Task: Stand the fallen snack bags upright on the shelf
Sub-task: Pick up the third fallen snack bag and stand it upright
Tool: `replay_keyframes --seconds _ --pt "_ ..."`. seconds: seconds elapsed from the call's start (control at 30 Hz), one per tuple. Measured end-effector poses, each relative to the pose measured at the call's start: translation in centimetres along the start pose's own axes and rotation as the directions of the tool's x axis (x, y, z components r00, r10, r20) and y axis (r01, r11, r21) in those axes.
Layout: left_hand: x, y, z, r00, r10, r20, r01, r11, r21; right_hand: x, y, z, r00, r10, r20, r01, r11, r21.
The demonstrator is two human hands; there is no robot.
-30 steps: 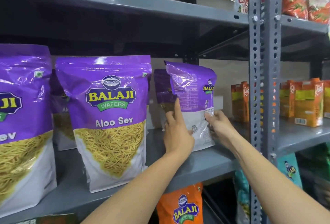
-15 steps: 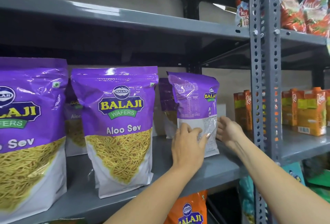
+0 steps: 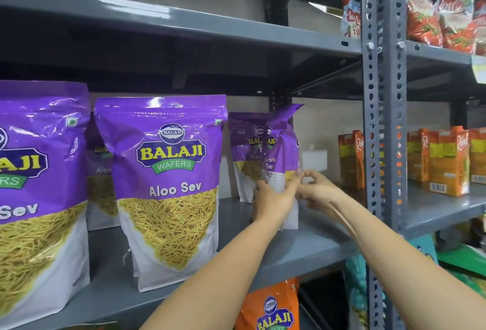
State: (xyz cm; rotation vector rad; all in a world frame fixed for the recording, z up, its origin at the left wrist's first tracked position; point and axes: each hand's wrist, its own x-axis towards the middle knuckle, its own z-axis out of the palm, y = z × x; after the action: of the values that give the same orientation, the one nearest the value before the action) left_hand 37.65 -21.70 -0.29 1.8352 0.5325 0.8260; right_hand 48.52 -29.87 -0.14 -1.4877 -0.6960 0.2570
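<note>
Several purple Aloo Sev snack bags stand upright on the grey shelf [image 3: 302,248]. My left hand [image 3: 273,198] grips the lower part of the rightmost purple bag [image 3: 281,145], which stands turned nearly edge-on to me. My right hand [image 3: 315,187] touches the same bag's right edge with its fingertips. Just behind it stands another purple bag [image 3: 244,145]. A large bag [image 3: 165,185] stands in the middle front and another large bag [image 3: 36,198] at the far left, with one more bag [image 3: 101,171] behind them.
A grey perforated upright post [image 3: 381,119] rises just right of my hands. Orange juice cartons [image 3: 444,161] stand on the shelf beyond it. Red snack bags [image 3: 436,14] sit on the upper shelf [image 3: 184,24]. An orange bag [image 3: 273,306] is below.
The rightmost purple bag has been turned from showing its back panel to nearly edge-on. My left hand slid around its lower front, and my right hand closed in on its right edge.
</note>
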Motion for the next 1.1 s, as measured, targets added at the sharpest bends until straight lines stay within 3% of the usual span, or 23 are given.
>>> replay_keyframes --seconds 0.1,0.23,0.3,0.4,0.57,0.7,0.97,1.1 --pt "1.1 0.0 -0.3 0.999 -0.013 -0.046 0.011 0.999 -0.047 0.0 -0.1 -0.5 0.996 -0.031 0.087 0.030 0.999 0.013" --pt "2.2 -0.8 -1.0 0.996 -0.002 -0.091 0.007 0.999 0.054 1.1 -0.3 -0.9 1.000 -0.018 -0.014 0.020 0.987 0.160" --pt "2.3 -1.0 -1.1 0.998 -0.009 -0.070 0.014 0.998 0.063 1.2 -0.8 -0.7 0.999 0.017 0.052 -0.029 0.971 0.238" --pt "3.0 -1.1 -1.2 0.997 -0.005 -0.082 0.003 1.000 -0.027 1.0 -0.6 -0.5 0.990 -0.008 0.143 -0.017 0.984 0.176" --pt "3.4 -0.8 -2.0 0.937 -0.160 -0.311 0.083 0.965 -0.247 0.8 0.1 -0.7 0.990 -0.064 0.125 0.057 0.997 0.053" --pt "2.8 -0.3 -2.4 0.949 -0.173 -0.262 0.104 0.961 -0.257 0.5 0.5 -0.6 0.993 -0.111 0.051 0.107 0.992 0.070" --pt "2.1 -0.3 -3.1 0.962 -0.127 -0.240 0.072 0.971 -0.228 -0.1 1.0 -0.3 0.990 -0.105 0.096 0.096 0.990 0.102" --pt "1.3 -0.3 -2.9 0.978 -0.134 -0.162 0.088 0.961 -0.264 -0.4 0.9 -0.4 0.980 -0.100 0.170 0.090 0.994 0.066"
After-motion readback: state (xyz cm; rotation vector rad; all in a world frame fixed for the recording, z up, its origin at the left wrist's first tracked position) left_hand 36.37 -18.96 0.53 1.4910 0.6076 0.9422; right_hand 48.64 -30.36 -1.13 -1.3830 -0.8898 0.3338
